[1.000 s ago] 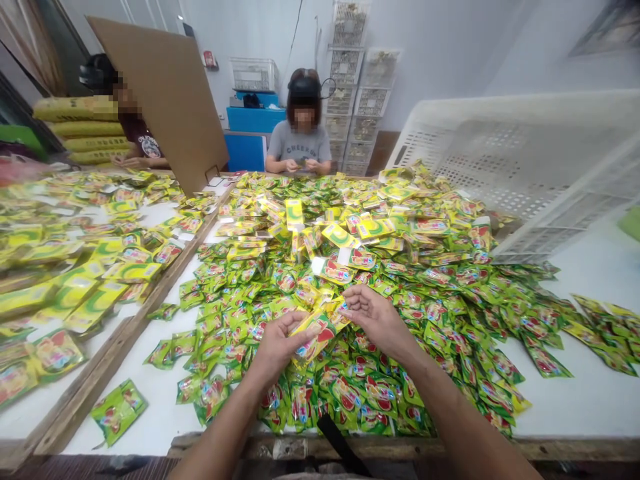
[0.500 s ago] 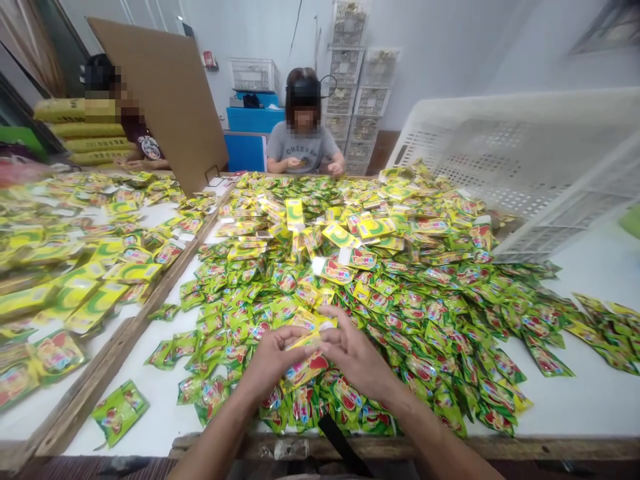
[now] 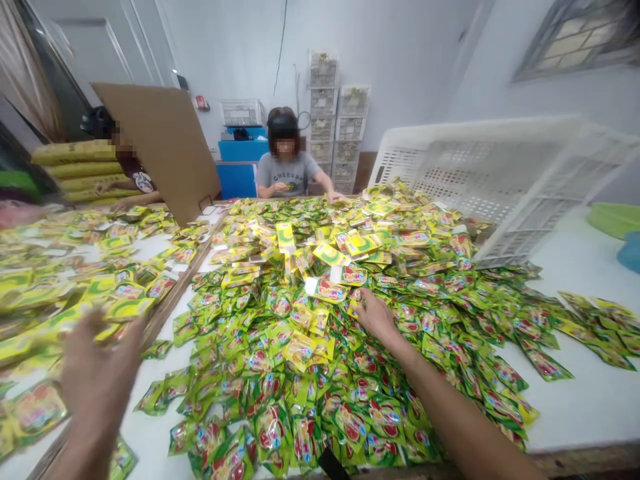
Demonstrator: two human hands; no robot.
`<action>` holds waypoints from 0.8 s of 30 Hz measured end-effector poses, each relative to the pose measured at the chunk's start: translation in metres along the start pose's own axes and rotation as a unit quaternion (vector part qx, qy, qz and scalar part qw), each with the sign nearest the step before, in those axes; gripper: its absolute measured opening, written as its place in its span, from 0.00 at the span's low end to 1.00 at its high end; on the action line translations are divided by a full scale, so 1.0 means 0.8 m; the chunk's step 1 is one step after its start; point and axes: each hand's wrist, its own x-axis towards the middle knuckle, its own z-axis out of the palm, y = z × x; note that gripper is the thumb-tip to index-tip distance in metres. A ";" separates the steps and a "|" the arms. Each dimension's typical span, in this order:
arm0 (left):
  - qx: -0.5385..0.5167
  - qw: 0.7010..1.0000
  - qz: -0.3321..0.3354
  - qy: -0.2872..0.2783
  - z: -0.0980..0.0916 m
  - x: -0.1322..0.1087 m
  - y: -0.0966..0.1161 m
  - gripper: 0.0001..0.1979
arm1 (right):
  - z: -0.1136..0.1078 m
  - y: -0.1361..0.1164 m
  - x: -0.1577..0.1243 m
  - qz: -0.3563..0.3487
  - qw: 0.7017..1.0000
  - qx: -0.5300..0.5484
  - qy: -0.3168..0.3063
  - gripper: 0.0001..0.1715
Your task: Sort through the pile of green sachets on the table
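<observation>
Countless sachets (image 3: 280, 313), tipped crate (image 3: 500, 173), cardboard sheet (image 3: 160, 147)

**A small packing workshop**

A table (image 3: 575, 280) is heaped with green and yellow sachets (image 3: 310, 313). A big white crate (image 3: 500, 173) lies tipped on it, small crates (image 3: 335, 113) are stacked at the wall, yellow sacks (image 3: 75, 167) are piled at the left, and another person (image 3: 287, 170) sits working at the far end.

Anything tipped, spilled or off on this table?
The white crate lies tipped on its side at the far right, open mouth facing the sachet pile, which sprawls loose across the table. Right hand rests on the pile; left hand is motion-blurred near the left edge.
</observation>
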 end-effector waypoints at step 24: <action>-0.071 0.855 0.354 -0.372 0.226 -0.141 0.243 0.12 | 0.025 0.002 -0.028 -0.115 0.976 0.187 0.003 0.18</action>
